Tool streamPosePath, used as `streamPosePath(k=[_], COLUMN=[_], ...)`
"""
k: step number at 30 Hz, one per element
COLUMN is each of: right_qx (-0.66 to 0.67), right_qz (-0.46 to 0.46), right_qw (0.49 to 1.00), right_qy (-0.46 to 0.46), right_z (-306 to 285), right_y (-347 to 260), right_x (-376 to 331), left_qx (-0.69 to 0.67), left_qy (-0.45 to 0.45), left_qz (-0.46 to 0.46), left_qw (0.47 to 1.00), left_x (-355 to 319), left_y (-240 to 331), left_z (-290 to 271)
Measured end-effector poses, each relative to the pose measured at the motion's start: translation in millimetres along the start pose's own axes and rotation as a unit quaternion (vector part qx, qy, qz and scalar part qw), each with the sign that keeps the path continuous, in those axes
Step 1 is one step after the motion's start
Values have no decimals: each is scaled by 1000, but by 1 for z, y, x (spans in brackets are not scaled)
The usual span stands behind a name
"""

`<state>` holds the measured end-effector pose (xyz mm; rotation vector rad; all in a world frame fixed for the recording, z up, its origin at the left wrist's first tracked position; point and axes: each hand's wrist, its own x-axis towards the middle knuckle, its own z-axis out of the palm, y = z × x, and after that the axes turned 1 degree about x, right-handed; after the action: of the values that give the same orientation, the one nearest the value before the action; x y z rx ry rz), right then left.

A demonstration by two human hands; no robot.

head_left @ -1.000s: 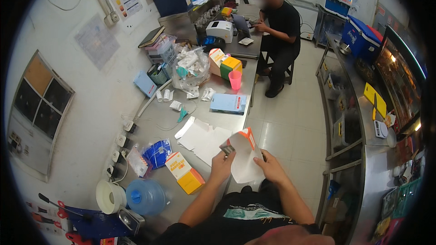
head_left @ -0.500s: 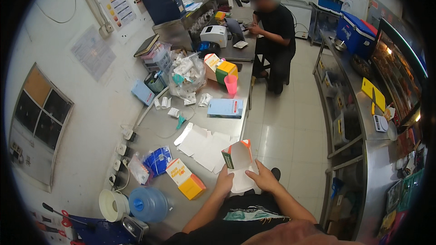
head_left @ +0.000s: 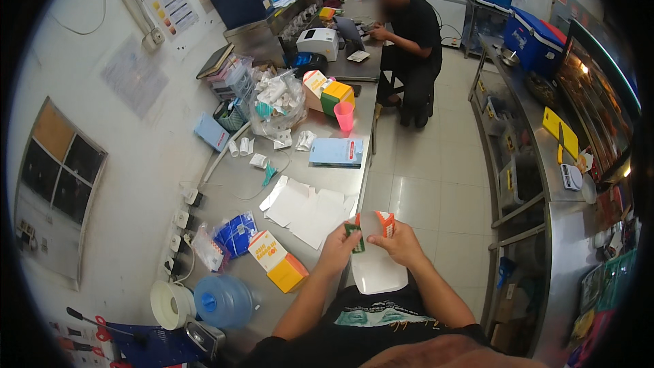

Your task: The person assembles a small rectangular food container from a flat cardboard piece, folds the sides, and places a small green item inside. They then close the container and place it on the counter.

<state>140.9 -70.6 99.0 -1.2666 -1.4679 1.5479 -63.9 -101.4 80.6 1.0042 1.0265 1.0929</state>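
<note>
At lower centre I see left hand (head_left: 336, 247) and right hand (head_left: 402, 244) pinching one carton (head_left: 379, 272), seemingly mid-folding, next needing even pressure.

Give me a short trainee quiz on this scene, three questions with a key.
1. What do the wearer's left hand and right hand both hold?
2. True or false: a knife lies on the yellow board.
3. Which is closest to the pink cup? A) white scale; B) yellow-and-green box; C) blue water jug.

Key: 1. A carton with white, orange and green parts. 2. True. 3. B.
</note>
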Motion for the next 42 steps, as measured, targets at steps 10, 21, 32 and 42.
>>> streamPosePath(k=[10,21,32,42], right_qx=[-37,-259,63,260], right_qz=[55,-279,44,16], right_qw=[992,919,964,965], right_qy=[-108,-105,-254,16], right_z=[-11,15,-4,27], right_y=[27,7,18,13], right_x=[7,-12,-11,0], left_qx=[126,129,-13,106], left_qy=[65,23,76,25], left_qz=[-61,-42,-127,61], left_qw=[988,991,989,992], left_x=[6,-15,-49,-58], left_y=[-3,-20,-5,-27], left_z=[5,5,-17,-7])
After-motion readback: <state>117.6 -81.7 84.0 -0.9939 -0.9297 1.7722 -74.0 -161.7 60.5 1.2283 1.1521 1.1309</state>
